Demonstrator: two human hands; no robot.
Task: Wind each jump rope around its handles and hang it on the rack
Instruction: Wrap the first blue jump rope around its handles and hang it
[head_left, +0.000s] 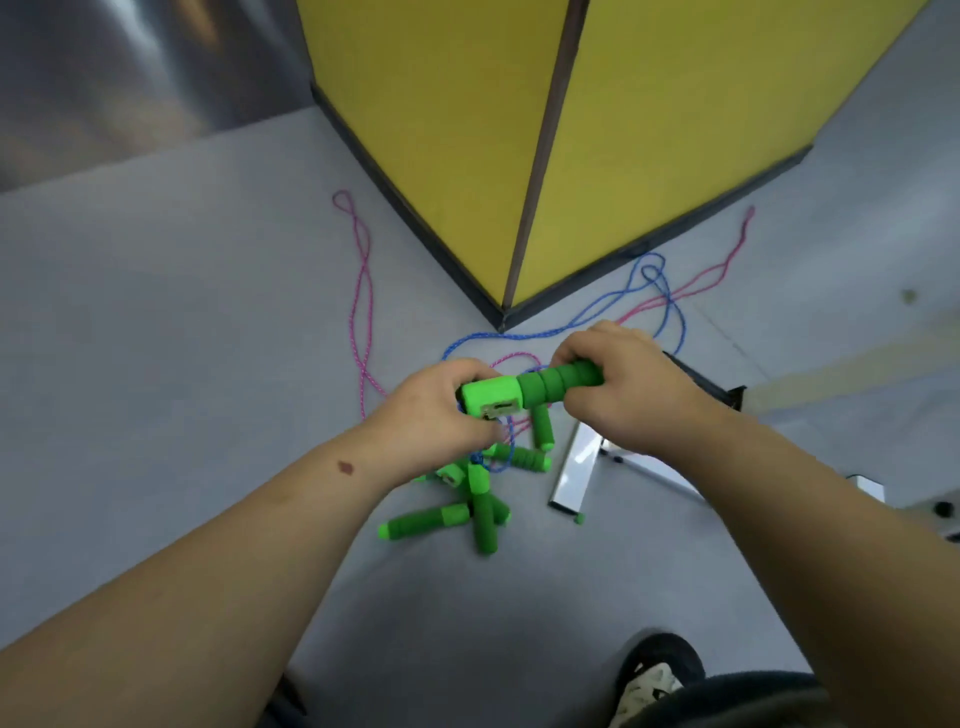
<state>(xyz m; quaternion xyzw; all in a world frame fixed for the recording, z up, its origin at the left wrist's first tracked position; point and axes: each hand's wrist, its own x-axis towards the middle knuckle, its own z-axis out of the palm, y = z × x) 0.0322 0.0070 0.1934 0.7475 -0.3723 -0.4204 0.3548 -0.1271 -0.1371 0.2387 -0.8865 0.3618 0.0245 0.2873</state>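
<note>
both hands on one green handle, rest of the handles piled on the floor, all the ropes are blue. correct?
Not quite: the ropes are not all blue. The head view shows blue rope and pink rope on the floor. The rest holds: left hand and right hand grip one green handle, and other handles lie piled on the floor.

no readable text, labels, brands, numbers or signs anywhere

Soft even light, slightly blurred, with wide-angle bending at edges.
</note>
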